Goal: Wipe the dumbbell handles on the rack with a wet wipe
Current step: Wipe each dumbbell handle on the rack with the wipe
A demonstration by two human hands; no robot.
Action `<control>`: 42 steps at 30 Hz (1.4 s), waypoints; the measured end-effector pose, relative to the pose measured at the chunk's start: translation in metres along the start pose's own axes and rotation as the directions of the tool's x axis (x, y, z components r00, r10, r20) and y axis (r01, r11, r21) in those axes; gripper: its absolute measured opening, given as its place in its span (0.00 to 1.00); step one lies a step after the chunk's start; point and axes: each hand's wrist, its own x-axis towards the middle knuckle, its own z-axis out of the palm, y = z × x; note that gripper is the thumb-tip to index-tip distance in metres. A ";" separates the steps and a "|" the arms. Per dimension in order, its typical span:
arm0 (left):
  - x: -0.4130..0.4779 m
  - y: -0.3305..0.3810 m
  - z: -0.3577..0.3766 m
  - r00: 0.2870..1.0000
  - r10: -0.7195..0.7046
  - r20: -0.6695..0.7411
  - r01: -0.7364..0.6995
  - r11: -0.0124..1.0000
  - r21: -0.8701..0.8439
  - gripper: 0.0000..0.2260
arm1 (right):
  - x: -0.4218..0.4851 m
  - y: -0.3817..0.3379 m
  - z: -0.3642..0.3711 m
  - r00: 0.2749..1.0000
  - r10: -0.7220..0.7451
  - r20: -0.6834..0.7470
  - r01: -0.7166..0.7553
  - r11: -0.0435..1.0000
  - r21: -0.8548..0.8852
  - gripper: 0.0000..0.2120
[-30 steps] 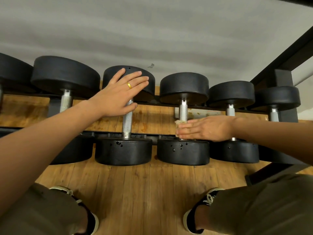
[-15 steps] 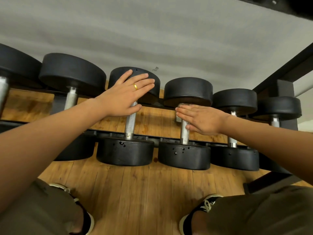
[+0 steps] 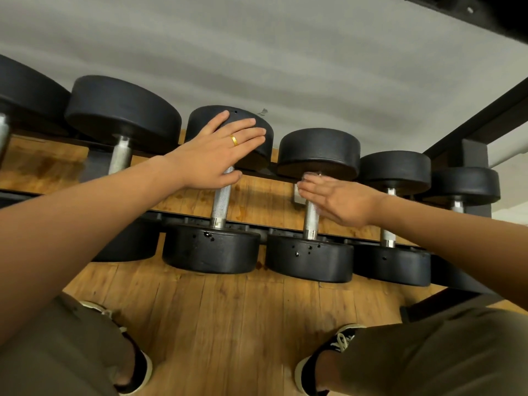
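Near dumbbell heads [image 3: 211, 248] stand almost touching across mid-frame; passage exists only between the handles [image 3: 221, 200] above them. Left hand [image 3: 213, 155] and right hand [image 3: 340, 200] overlie the two central ones. Rack upright [image 3: 474, 167] closes the right edge.

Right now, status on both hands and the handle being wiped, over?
Left hand flat on a dumbbell's far head. Right hand flat against the next handle; wipe barely shows at fingertips. Nothing in the way.

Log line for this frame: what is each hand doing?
left hand flat on dumbbell head | right hand flat over neighbouring dumbbell's handle | wipe not clearly visible | stage: wiping handle
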 end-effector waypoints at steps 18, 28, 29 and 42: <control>0.000 0.000 -0.004 0.999 0.003 0.049 -0.005 0.999 0.036 0.34 | -0.016 -0.026 0.010 0.993 -0.116 -0.017 0.117 0.979 0.170 0.23; -0.017 -0.001 -0.026 0.989 -0.014 0.148 0.004 0.998 0.063 0.32 | 0.000 -0.048 -0.016 1.000 -0.007 0.006 0.008 1.000 -0.024 0.16; -0.025 -0.005 -0.028 0.990 -0.025 0.137 0.016 0.998 0.067 0.32 | 0.004 -0.050 -0.016 0.999 0.039 -0.003 -0.039 0.999 0.004 0.16; -0.122 -0.081 -0.058 0.922 -0.336 0.194 0.305 0.936 0.175 0.31 | 0.094 -0.106 -0.054 0.721 0.676 -0.154 -0.132 0.352 0.927 0.10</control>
